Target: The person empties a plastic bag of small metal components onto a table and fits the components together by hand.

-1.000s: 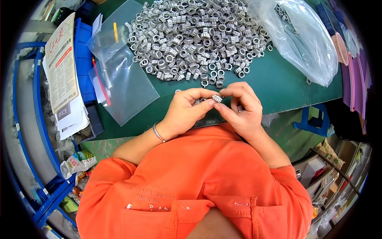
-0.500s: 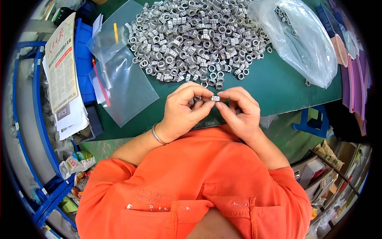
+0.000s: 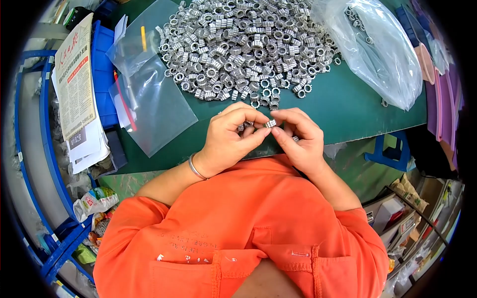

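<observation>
Between the fingertips of my left hand (image 3: 233, 130) and my right hand (image 3: 300, 136) is a small toothed metal ring (image 3: 270, 123), pinched from both sides at the table's near edge. More metal rings (image 3: 243, 126) show partly inside the curled fingers of my left hand. Another bit of metal is partly visible in my right palm. Just beyond my hands, a large pile of similar silver rings (image 3: 248, 49) lies on the green table (image 3: 348, 111).
A clear bag (image 3: 377, 59) with some rings lies at the right. Flat plastic bags (image 3: 159, 109) lie left of the pile, near a blue bin (image 3: 103, 74) and a newspaper (image 3: 74, 79). A blue stool (image 3: 390, 151) stands below the table's right side.
The pinched ring has turned and tilted slightly between my fingertips. Compared with a second ago, my left fingers sit a little higher and my right hand has shifted slightly left.
</observation>
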Action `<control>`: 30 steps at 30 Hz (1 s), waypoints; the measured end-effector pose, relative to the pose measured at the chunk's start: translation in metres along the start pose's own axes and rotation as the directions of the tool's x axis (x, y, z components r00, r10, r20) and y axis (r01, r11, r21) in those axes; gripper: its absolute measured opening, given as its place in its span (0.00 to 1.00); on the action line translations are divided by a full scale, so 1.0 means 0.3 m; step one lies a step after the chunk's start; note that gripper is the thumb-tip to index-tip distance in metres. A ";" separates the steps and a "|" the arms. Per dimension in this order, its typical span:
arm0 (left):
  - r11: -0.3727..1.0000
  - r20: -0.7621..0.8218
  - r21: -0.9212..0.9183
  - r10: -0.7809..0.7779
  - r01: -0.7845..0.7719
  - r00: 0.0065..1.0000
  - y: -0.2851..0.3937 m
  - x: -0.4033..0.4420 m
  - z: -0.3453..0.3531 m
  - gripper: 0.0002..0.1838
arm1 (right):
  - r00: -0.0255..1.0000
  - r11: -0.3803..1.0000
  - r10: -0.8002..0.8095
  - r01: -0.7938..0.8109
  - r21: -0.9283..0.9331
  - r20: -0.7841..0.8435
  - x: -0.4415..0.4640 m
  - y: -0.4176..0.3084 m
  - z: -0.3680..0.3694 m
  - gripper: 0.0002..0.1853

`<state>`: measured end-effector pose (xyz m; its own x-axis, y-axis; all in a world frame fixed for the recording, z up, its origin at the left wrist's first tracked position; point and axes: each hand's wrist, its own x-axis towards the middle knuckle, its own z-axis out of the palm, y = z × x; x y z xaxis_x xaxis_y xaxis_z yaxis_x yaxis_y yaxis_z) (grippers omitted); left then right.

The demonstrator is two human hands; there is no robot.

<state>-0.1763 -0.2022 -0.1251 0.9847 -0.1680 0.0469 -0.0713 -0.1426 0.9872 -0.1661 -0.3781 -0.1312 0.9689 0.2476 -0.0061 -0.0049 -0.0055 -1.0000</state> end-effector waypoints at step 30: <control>0.991 0.096 -0.016 -0.129 0.131 0.987 -0.009 0.007 -0.013 0.09 | 0.986 0.978 -0.168 0.168 -0.125 0.012 0.012 0.002 -0.013 0.09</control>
